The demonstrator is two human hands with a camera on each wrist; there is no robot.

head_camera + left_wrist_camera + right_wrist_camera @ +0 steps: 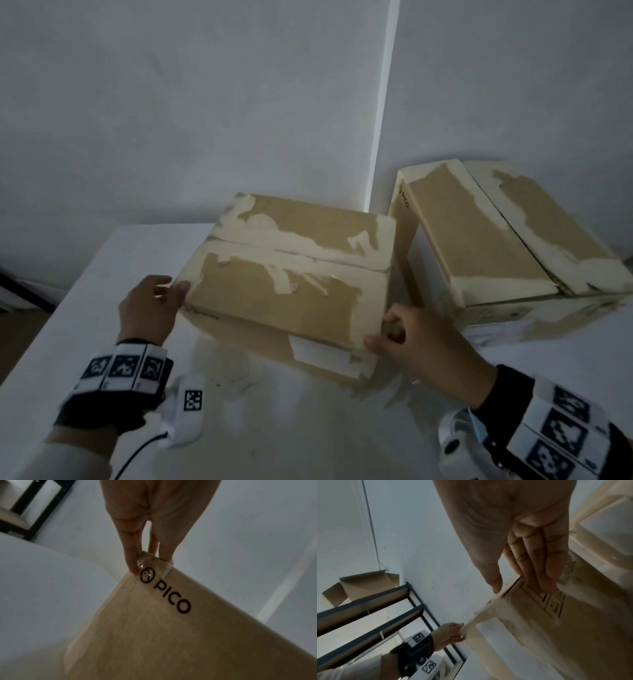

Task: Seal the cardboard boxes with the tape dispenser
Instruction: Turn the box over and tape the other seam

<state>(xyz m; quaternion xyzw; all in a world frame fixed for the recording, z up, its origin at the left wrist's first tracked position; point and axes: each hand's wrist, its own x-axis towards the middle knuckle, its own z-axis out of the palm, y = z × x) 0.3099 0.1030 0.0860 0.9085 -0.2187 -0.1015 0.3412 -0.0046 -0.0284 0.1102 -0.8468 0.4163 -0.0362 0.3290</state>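
A cardboard box (291, 284) with its top flaps closed and patches of torn tape residue sits in the middle of the white table. My left hand (171, 291) pinches its near left corner, thumb on top and fingers on the side. In the left wrist view the fingertips (132, 566) straddle a taped corner of the box (154, 628) beside a PICO logo. My right hand (387, 334) grips the near right corner. In the right wrist view its fingers (539, 574) lie on the box's side (573, 628). No tape dispenser is in view.
A second cardboard box (496, 246) lies tilted at the back right, close to the first. The table (102, 308) ends at the left, with the wall right behind it. A dark-framed shelf (368, 608) carries an open cardboard box (359, 586).
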